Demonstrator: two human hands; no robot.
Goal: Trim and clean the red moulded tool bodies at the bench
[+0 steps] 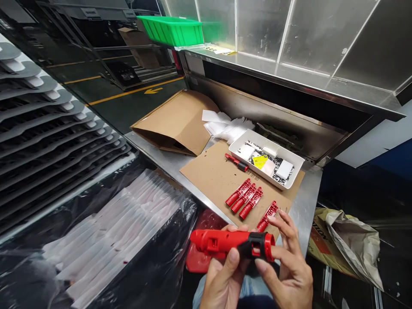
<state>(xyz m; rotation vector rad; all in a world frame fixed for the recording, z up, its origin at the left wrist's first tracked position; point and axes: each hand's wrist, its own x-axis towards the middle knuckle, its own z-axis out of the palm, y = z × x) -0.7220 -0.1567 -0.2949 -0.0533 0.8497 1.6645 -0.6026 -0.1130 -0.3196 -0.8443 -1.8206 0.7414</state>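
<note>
Red housing is held up in front of the body, above the near edge of the bench, lying roughly sideways, collar end to the right. Gripped by both hands. Left hand: housing pinched between thumb, in front, and fingers behind. Right hand: thumb pressed to the black collar, index at the open end, other fingers spread.

Shiny red surface partly hidden behind the housing. To the left, row of translucent bags laid out on black plastic sheeting. To the right, crumpled paper sack, open.

On the metal bench, cardboard sheet is laid. Placed on it: single red piece just beyond the right fingertips, then three red pieces side by side, then a red-and-black part near the white tray. In the tray: white blocks, yellow label, small black-and-white bits.

Further back, white slips are heaped beside an open cardboard box. Green bin is set on the raised metal ledge.
</note>
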